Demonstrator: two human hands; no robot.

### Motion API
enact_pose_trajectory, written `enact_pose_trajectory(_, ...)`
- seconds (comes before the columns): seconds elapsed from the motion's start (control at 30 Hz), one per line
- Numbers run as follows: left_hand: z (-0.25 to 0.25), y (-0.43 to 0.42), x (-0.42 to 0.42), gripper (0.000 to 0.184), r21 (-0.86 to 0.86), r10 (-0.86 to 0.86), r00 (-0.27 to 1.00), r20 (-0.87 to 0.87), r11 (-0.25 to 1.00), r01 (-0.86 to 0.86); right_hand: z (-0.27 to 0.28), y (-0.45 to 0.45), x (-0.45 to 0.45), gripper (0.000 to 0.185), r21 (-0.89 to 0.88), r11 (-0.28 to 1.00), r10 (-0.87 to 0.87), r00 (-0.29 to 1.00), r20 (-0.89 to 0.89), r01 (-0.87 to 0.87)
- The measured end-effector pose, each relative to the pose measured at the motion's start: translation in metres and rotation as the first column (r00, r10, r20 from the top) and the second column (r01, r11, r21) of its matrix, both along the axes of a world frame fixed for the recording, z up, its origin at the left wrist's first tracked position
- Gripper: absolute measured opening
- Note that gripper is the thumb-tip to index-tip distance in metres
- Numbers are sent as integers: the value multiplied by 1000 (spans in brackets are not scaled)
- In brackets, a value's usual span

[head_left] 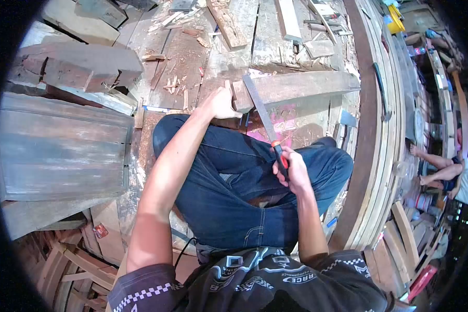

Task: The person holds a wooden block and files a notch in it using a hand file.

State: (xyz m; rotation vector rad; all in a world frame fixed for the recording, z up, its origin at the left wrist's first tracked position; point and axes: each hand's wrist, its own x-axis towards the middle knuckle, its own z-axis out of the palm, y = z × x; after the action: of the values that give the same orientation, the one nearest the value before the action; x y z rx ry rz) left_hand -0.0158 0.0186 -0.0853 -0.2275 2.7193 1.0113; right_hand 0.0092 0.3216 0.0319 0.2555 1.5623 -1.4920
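Note:
A thick, slightly curved wooden beam [307,87] lies across in front of my crossed legs. My left hand [222,104] grips its left end, with the fingers partly hidden behind it. In my right hand [295,170] is a flat file [262,112], held by its black and red handle. Its long grey blade points up and to the left, and the far part lies over the beam near its left end. From this angle I cannot tell whether the blade touches the wood.
Wood chips and offcuts [229,26] litter the plank floor ahead. Large timber blocks [83,67] and a wooden panel [62,151] stand at the left. On the right, a hammer [382,91] lies on long boards [374,171]. Another person's legs [439,169] show at far right.

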Motion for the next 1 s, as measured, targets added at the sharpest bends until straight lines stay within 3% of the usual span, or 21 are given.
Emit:
enact_pose_trajectory(0.1, 9, 2, 0, 116, 13, 18, 999, 41, 1000, -19, -6, -10, 29, 19, 260, 956, 241, 861, -449, -132)
enact_pose_trajectory(0.13, 11, 2, -1, 114, 36, 29, 997, 75, 999, -32, -11, -9, 33, 20, 173, 976, 188, 914, -360, -133)
enact_pose_trajectory(0.17, 10, 3, -2, 114, 34, 30, 998, 63, 999, -32, -19, -9, 37, 19, 208, 962, 252, 863, -438, -175)
enact_pose_trajectory(0.23, 6, 2, 0, 115, 26, 36, 998, 44, 999, -37, -26, -18, 45, 18, 434, 889, 436, 550, -712, -144)
enact_pose_trajectory(0.27, 4, 1, 1, 115, 30, 32, 999, 41, 999, -33, -26, -22, 45, 23, 531, 825, 527, 599, -603, -191)
enact_pose_trajectory(0.37, 2, 1, -1, 115, 39, 12, 1000, 24, 999, -13, -27, -46, 38, 28, 677, 699, 672, 535, -512, -230)
enact_pose_trajectory(0.4, 7, 2, -1, 113, 17, 28, 995, 100, 999, -29, -24, -56, 33, 30, 679, 699, 678, 514, -526, -227)
enact_pose_trajectory(0.5, -13, 0, 0, 111, -32, 11, 997, -73, 999, -14, -48, -78, 13, 28, 662, 734, 660, 384, -645, -150)
enact_pose_trajectory(0.6, -3, -4, 0, 109, 122, -57, 997, -58, 990, 63, -37, -86, 6, 27, 691, 704, 687, 404, -604, -163)
enact_pose_trajectory(0.7, -3, 0, 1, 104, -41, -13, 1000, -17, 999, 12, -26, -60, 33, 26, 708, 675, 716, 419, -558, -210)
enact_pose_trajectory(0.83, -9, -3, 0, 91, 75, -18, 1000, -13, 997, 19, -32, -54, 39, 27, 719, 663, 720, 440, -536, -209)
enact_pose_trajectory(0.9, -46, -2, -3, 80, 105, -30, 975, -219, 993, 54, -34, -69, 23, 26, 665, 715, 680, 440, -587, -217)
enact_pose_trajectory(1.0, -24, -2, -2, 78, 146, -25, 991, -133, 988, 45, -32, -74, 20, 25, 688, 698, 686, 463, -561, -199)
